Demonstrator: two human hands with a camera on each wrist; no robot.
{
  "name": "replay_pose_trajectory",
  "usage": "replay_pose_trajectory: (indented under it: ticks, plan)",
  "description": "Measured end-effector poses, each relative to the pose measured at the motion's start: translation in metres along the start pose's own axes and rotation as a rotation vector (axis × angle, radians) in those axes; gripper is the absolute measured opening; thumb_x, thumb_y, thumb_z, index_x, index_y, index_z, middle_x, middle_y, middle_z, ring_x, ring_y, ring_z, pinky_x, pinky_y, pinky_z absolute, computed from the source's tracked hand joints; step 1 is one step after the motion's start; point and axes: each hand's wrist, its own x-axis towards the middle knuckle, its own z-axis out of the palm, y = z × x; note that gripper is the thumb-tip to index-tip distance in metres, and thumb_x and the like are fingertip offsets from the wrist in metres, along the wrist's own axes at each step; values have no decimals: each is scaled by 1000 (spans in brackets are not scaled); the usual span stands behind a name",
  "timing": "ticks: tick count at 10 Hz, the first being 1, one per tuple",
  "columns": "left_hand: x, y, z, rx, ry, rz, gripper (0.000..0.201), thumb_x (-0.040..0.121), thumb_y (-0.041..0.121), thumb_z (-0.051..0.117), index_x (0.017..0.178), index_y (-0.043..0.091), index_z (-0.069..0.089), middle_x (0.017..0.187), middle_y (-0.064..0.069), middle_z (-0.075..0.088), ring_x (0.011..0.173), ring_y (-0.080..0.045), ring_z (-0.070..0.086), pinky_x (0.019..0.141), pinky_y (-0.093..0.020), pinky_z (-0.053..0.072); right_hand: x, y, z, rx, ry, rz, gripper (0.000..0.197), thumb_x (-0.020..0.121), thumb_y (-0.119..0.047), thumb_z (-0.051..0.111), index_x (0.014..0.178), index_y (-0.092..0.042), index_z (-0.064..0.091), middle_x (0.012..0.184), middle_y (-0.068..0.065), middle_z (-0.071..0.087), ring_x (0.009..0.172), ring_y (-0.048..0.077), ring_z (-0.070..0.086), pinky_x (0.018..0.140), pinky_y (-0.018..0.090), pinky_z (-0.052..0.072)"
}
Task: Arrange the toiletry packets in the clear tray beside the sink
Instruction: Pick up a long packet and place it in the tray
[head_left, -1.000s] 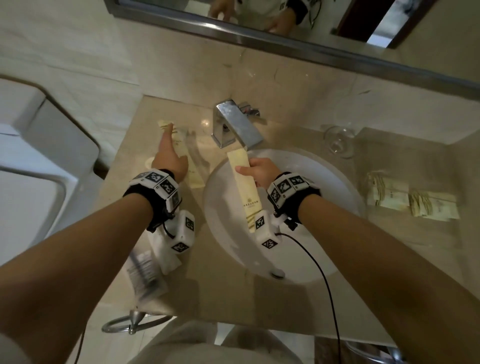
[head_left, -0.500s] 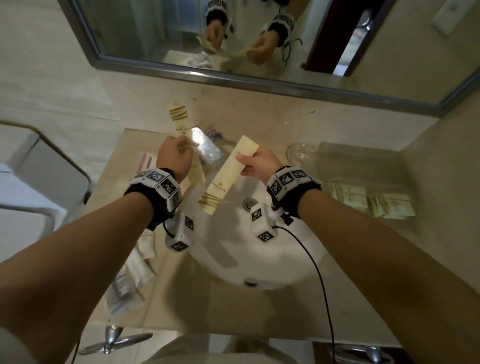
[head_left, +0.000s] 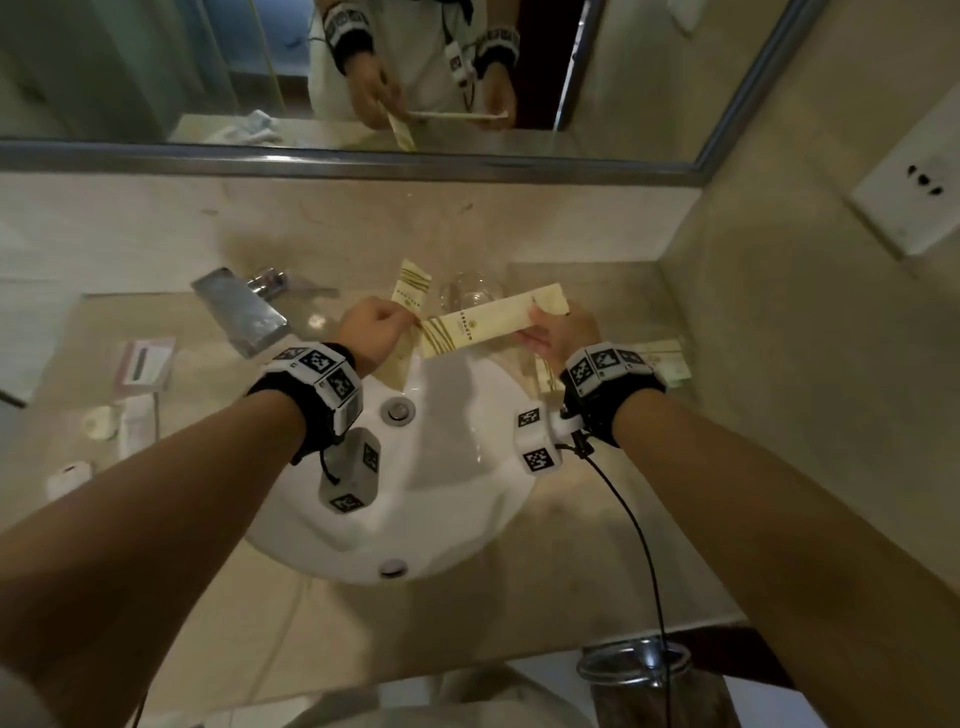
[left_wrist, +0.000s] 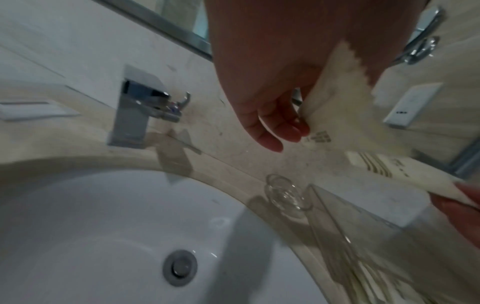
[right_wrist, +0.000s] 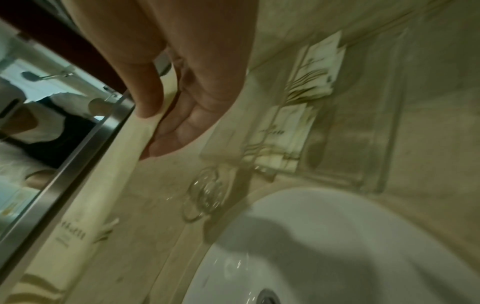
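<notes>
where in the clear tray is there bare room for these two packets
The clear tray looks bare along its far strip by the back wall. The near end is crowded with stacked packets. The drinking glass borders its sink-side edge.

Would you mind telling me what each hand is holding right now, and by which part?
The left hand pinches one cream packet near its middle; the right hand grips a second long packet by its plain end.

Two long cream packets with gold stripes are held above the sink at frame centre: one (head_left: 491, 323) lies nearly level, the other (head_left: 410, 291) stands upright left of it. More packets (right_wrist: 298, 115) lie flat in the clear tray (right_wrist: 389, 115) at the right.
</notes>
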Motion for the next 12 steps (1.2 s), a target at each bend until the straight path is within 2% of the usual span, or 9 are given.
replay_pose_trajectory:
  ticks: [2, 3, 4, 6, 7, 8, 9, 10, 12]
  plan:
    - [11, 29, 64, 92, -63, 28, 22, 87, 26, 60, 94, 6, 68, 102, -13, 65, 82, -22, 55, 70, -28, 43, 11, 5, -65, 87, 130, 41, 30, 93, 1, 50, 123, 5, 48, 107, 21, 62, 81, 28, 68, 80, 34, 54]
    - [16, 40, 92, 90, -69, 45, 16, 87, 16, 58, 94, 6, 68, 114, -17, 63, 91, -26, 57, 73, -28, 44, 21, 7, -100, 25, 241, 83, 7, 93, -5, 54, 99, -5, 51, 67, 9, 65, 36, 9, 61, 45, 20, 55]
    - [18, 44, 112, 130, -52, 78, 17, 86, 7, 56, 98, 5, 68, 124, -16, 55, 111, -32, 54, 83, -29, 43, 34, 16, -142, -160, 398, 189, 19, 93, -9, 55, 110, -8, 48, 61, 11, 59, 38, 12, 60, 44, 23, 53]
    - [27, 43, 133, 149, -34, 93, 19, 86, 6, 56, 102, 6, 66, 124, -20, 48, 114, -35, 50, 95, -33, 40, 64, 69, -204, -1083, 318, 328, 45, 93, -43, 42, 113, -4, 54, 110, 16, 59, 99, 34, 60, 87, 48, 52]
    - [29, 40, 137, 157, -26, 100, 22, 86, 5, 55, 105, 5, 66, 123, -21, 48, 115, -35, 49, 98, -33, 38, 56, 59, -193, -1034, 241, 302, 37, 93, -39, 44, 80, -5, 52, 116, 18, 61, 92, 31, 61, 86, 44, 53]
    - [31, 34, 139, 150, -7, 89, 24, 85, 5, 55, 106, 5, 66, 123, -23, 48, 116, -36, 49, 98, -31, 37, 45, 47, -179, -499, 199, 346, 23, 95, -9, 47, 116, -2, 48, 142, 11, 41, 119, 29, 53, 97, 35, 50]
    - [31, 28, 139, 144, 4, 62, 23, 85, 6, 55, 106, 7, 66, 124, -20, 48, 116, -34, 49, 96, -30, 37, 50, 53, -175, -417, 201, 342, 48, 98, -9, 41, 144, -7, 27, 148, 7, 35, 125, 27, 50, 96, 31, 51]
    - [32, 24, 137, 137, 2, 46, 23, 85, 6, 54, 105, 8, 66, 126, -17, 49, 116, -32, 50, 92, -26, 37, 56, 64, -176, -711, 249, 287, 44, 98, -29, 41, 135, -4, 42, 141, 14, 46, 120, 29, 53, 96, 34, 50]
    - [31, 20, 137, 59, 0, 29, 20, 82, 8, 59, 100, 14, 64, 124, -11, 53, 109, -31, 55, 90, -32, 45, 34, 53, -161, -901, 188, 363, 52, 101, -29, 36, 148, -12, 22, 157, 7, 20, 140, 25, 32, 109, 31, 36]
